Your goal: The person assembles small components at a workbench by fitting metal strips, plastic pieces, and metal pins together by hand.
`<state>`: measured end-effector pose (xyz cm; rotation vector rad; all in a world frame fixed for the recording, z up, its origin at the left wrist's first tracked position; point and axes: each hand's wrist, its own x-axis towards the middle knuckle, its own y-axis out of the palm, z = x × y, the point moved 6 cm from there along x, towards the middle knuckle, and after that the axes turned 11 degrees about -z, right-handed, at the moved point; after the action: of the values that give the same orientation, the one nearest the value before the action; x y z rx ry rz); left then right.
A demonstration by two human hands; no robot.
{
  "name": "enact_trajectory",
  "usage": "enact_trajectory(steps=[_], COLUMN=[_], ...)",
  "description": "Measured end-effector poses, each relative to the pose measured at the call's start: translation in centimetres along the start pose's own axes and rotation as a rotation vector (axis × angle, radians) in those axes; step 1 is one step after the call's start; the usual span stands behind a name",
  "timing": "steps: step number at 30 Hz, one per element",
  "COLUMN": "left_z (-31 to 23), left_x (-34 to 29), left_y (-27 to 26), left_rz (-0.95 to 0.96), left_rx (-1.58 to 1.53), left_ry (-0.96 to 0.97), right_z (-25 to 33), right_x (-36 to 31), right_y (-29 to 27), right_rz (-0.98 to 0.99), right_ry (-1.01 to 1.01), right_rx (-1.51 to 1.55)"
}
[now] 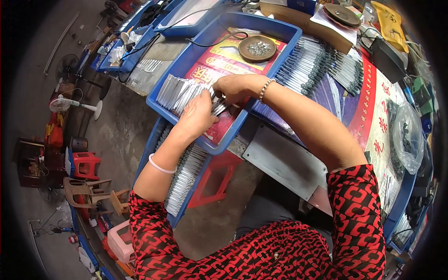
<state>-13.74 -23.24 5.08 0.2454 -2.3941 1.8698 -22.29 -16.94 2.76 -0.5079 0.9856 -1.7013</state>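
Near nine o'clock in the blue tray [288, 49] lay silver sticks [176, 94], and the left hand [198, 113] pinched a few while the right hand [234, 87] curled over them, its grip too hidden to tell.

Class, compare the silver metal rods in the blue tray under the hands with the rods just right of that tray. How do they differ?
Look: the tray rods seem plain silver; the right-hand rods have dark ends.
Place: the tray rods lie inside the blue tray; the right-hand rods lie outside.
Contact: the left hand and right hand are at the tray rods; neither touches the right-hand rods.
Shared: both are slender, silvery and bunched.
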Motion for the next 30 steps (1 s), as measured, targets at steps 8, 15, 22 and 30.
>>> enact_trajectory(steps=[8,15,22,30], left_z=[-0.5,0.2,0.2,-0.7], left_x=[0.1,0.2,0.5,0.1], left_y=[0.2,0.1,0.4,-0.2], left_rz=[-0.012,0.022,-0.043,-0.033], left_rx=[0.057,0.001,-0.030,0.025], left_ry=[0.066,-0.052,0.000,0.036], right_z=[-1.3,0.2,0.1,0.2], right_x=[0.4,-0.4,-0.5,0.0], right_y=[-0.2,-1.0,-0.8,-0.1], right_rz=[-0.127,-0.053,-0.055,-0.013], right_ry=[0.027,0.071,0.031,-0.032], right_rx=[-0.012,0.049,0.094,0.056])
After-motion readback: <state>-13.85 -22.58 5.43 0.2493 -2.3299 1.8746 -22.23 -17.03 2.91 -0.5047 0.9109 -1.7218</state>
